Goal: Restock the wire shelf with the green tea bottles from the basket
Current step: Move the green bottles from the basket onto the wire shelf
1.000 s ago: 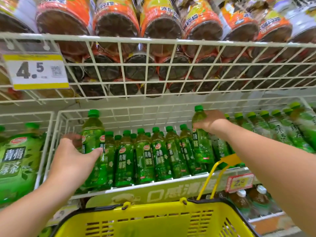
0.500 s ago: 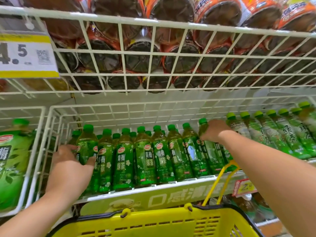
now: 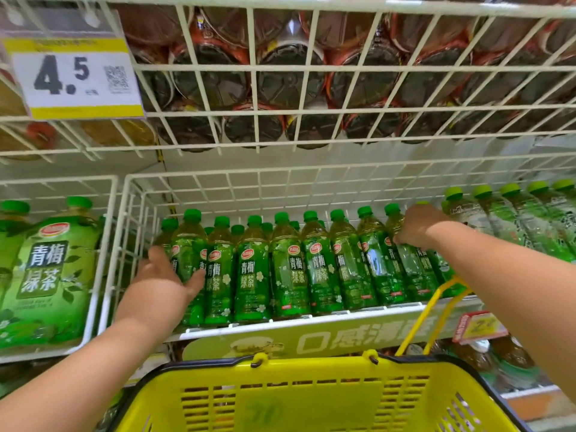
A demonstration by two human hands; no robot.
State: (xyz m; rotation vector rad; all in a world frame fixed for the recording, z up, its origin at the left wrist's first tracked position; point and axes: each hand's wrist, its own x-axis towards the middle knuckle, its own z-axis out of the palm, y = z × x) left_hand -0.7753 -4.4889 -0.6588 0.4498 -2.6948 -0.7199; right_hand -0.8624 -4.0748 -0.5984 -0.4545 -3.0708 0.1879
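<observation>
Shelving of white wire, the wire shelf [image 3: 280, 182], fills the view, with a front row of green tea bottles [image 3: 282, 269] standing upright, caps up, behind a green label strip [image 3: 327, 335]. Below it, nearest the camera, sits the yellow basket [image 3: 311, 397]; its interior is cut off by the frame edge, so its contents cannot be made out, and one yellow handle [image 3: 436, 307] rises in front of the right end of the row. Above, dark bottles with orange labels [image 3: 290, 76] are seen only from beneath through the grid. The left hand [image 3: 162, 285] is motion-blurred at the left end of the row, fingers spread against the end bottle [image 3: 190, 263], gripping nothing. The right hand [image 3: 416, 227] curls over the shoulder of the bottle at the right end [image 3: 405, 269]; its fingertips are hidden behind it. A price tag reading 4.5 [image 3: 73, 77] hangs upper left.
</observation>
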